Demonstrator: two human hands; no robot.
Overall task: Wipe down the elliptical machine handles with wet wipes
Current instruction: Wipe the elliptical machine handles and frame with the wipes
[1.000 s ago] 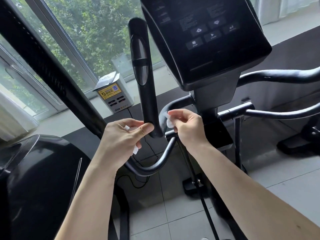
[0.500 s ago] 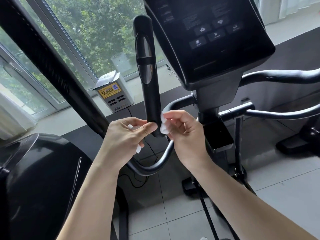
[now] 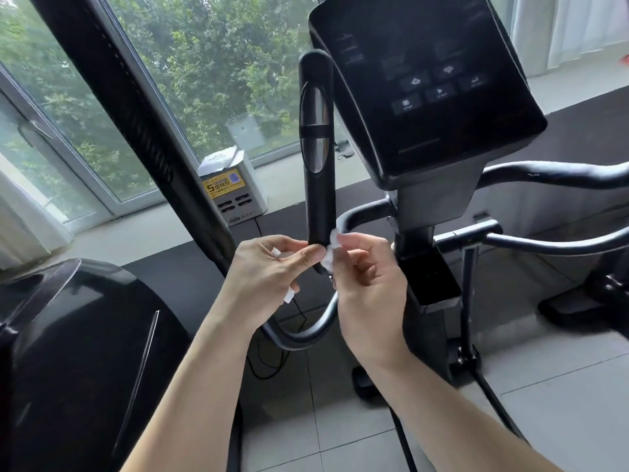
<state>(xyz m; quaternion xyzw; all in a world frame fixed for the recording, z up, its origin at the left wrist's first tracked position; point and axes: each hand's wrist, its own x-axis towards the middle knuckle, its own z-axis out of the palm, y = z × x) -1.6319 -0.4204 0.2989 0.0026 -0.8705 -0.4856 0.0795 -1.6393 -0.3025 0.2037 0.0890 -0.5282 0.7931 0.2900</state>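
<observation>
A black upright handle [image 3: 318, 185] of the elliptical machine rises in the middle, with a silver sensor strip near its top. My left hand [image 3: 269, 274] holds a white wet wipe [image 3: 289, 296] in its curled fingers, thumb stretched toward the handle's lower end. My right hand [image 3: 366, 267] pinches another bunched white wipe [image 3: 332, 248] against the right side of the handle's lower end. The curved lower bar [image 3: 306, 332] loops below both hands. The right handlebar [image 3: 551, 173] runs off to the right.
The black console [image 3: 429, 86] hangs above right. A thick black diagonal bar [image 3: 136, 131] crosses at left in front of windows. A white power-bank station [image 3: 235, 195] sits on the sill. A black shroud [image 3: 68, 352] fills the lower left. Grey floor tiles [image 3: 561, 386] lie below.
My right hand has moved left with its wipe, from the curved bar onto the lower end of the upright handle. The left hand has stayed in place.
</observation>
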